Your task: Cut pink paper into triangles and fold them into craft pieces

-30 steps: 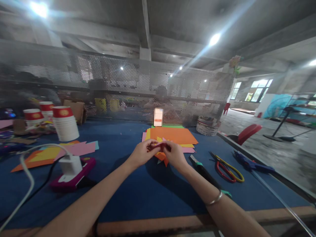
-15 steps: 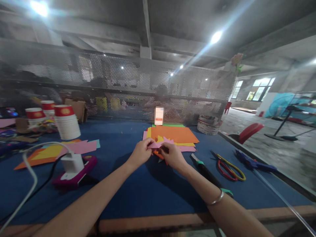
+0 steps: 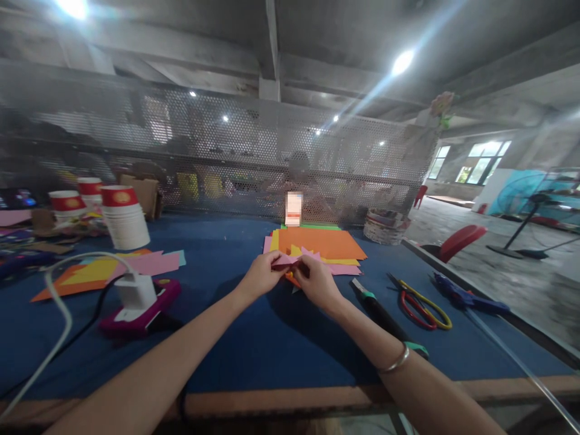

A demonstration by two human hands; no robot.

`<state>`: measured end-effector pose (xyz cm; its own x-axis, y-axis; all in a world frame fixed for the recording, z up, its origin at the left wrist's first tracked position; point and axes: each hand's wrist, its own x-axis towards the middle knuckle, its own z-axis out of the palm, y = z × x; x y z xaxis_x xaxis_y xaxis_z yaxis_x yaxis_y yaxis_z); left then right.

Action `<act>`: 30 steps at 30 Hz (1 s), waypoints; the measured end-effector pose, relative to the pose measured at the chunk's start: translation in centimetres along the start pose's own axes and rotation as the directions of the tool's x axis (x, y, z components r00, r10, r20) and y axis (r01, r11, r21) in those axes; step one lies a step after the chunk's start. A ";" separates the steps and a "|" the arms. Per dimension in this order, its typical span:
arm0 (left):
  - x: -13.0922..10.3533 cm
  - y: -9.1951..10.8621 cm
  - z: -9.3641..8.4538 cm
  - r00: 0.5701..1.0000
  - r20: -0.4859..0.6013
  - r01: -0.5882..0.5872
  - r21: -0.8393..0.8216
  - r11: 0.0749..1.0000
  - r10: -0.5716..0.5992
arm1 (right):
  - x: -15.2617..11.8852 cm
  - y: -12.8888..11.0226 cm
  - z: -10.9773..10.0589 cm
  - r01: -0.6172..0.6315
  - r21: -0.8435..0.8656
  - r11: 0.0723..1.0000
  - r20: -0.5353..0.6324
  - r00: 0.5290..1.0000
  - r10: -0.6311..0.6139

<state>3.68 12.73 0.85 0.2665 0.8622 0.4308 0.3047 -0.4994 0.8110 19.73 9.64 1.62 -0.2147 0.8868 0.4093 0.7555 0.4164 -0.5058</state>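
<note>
A small piece of pink paper [image 3: 284, 260] is pinched between my two hands above the blue table. My left hand [image 3: 264, 273] grips its left side, with thumb and fingers together. Closed on its right side is my right hand [image 3: 317, 279], partly hiding the paper. Yellow and pink pointed paper pieces show just behind the fingers, and orange scraps [image 3: 293, 279] lie below between the hands. Beyond them rests a stack of coloured sheets with an orange sheet [image 3: 321, 240] on top.
At right lie a green-and-black cutter [image 3: 383, 317], scissors [image 3: 419, 307] with red and yellow handles, and a blue glue gun [image 3: 466, 297]. Paper cups [image 3: 124, 220], a purple power strip [image 3: 131, 323] and coloured paper [image 3: 154, 266] are on the left. A basket [image 3: 386, 226] stands behind.
Both hands have drawn slightly closer together on the pink paper, the right hand's fingertips tilting inward. The whole view has shifted a little.
</note>
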 end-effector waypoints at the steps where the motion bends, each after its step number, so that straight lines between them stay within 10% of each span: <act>1: 0.0 0.1 0.0 1.000 0.005 0.008 0.006 1.000 -0.008 | 0.0 0.0 0.0 0.000 -0.007 1.000 0.002 1.000 0.001; 30: -0.3 0.9 0.2 0.993 -0.052 0.097 -0.144 0.985 -0.106 | -0.2 -1.1 0.1 -0.020 -0.137 0.990 0.008 1.000 0.021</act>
<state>4.06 12.02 1.34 0.1844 0.9135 0.3627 0.1947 -0.3956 0.8975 18.85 9.02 1.99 -0.2036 0.8970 0.3923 0.8373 0.3672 -0.4050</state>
